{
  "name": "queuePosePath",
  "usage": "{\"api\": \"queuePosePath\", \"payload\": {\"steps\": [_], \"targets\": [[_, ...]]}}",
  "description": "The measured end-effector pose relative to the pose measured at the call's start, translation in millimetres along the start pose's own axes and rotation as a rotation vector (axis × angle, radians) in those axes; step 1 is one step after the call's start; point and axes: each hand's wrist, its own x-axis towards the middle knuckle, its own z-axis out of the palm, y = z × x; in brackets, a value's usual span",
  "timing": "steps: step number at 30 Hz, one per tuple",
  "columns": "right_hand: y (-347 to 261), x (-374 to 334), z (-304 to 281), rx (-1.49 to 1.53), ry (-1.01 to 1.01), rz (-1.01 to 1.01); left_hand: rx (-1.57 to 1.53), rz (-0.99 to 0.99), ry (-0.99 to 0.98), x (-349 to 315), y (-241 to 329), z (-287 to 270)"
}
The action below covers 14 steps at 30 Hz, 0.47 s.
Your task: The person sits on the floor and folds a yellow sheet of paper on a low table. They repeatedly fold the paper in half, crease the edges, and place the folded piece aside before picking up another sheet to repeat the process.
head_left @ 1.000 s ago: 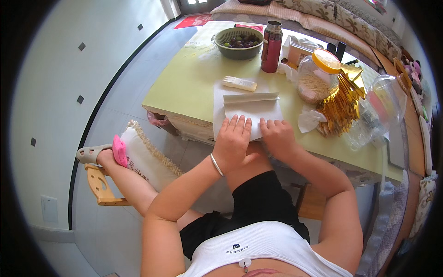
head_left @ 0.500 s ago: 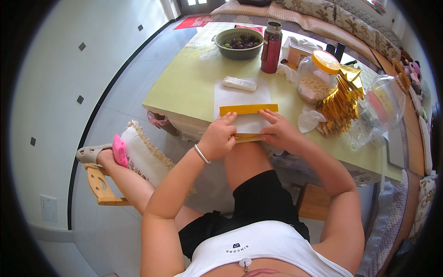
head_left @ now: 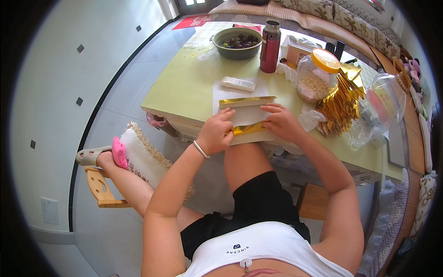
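Note:
A sheet of gold foil paper (head_left: 248,114) with a white back lies at the near edge of the table, on a white sheet (head_left: 217,94). Its far edge is turned over into a narrow gold strip, and its near edge curls up, gold side showing. My left hand (head_left: 217,130) pinches the left end of the near edge. At the right end, my right hand (head_left: 282,123) pinches the same edge, its index finger stretched toward the far strip. Just beyond the paper lies a small white flat packet or tube (head_left: 238,83).
A colander of grapes (head_left: 236,44), a red flask (head_left: 270,47) and a yellow-lidded jar (head_left: 317,76) stand farther back on the table (head_left: 177,78). To the right sit a fanned stack of folded gold paper (head_left: 344,104), crumpled white tissue (head_left: 310,119) and a clear plastic bag (head_left: 378,111).
The near edge has been lifted and turned inward, so more gold shows there. The far strip now looks narrower and stands up slightly. Both hands stay at the two ends.

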Motion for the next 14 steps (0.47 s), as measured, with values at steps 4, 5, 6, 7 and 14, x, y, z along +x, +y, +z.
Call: {"api": "queuePosePath", "payload": {"steps": [4,5,6,7,14], "targets": [[18,1,3,0.086,-0.039,0.078,0.005,0.013,-0.011,5,-4,0],[21,0,2,0.084,-0.042,0.086,0.001,0.013,-0.01,6,-3,0],[24,0,2,0.082,-0.045,0.094,-0.032,-0.005,-0.027,8,-3,-1],[25,2,1,0.098,-0.058,0.094,-0.063,-0.025,-0.043,10,-3,-4],[44,12,5,0.516,-0.087,0.552,-0.197,-0.275,0.037,15,-31,17]]}}
